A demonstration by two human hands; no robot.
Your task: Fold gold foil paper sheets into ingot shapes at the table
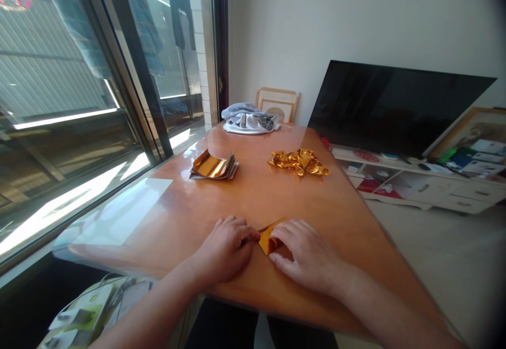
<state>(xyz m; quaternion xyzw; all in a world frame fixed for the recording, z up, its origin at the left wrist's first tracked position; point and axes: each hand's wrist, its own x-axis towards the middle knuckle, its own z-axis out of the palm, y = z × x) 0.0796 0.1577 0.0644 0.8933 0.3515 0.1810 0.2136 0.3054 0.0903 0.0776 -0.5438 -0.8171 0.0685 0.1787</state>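
Note:
A small sheet of gold foil paper [267, 236] lies partly folded on the wooden table near its front edge. My left hand [229, 246] rests at the sheet's left corner, its fingers bent together and touching the paper there. Over the right side of the sheet, my right hand [306, 251] curls its fingers and thumb around a raised, bent edge. Part of the paper is hidden under the right fingers. Farther back on the left sits a stack of gold foil sheets [213, 166], the top one curling up. Across from it is a loose heap of crumpled or folded gold foil pieces [299, 162].
The table [253, 196] runs away from me toward a bundle of grey and white cloth [250, 118] at its far end. Sliding glass doors [130, 75] line the left. At the right stand a large television [395, 109] and a low white cabinet [430, 185].

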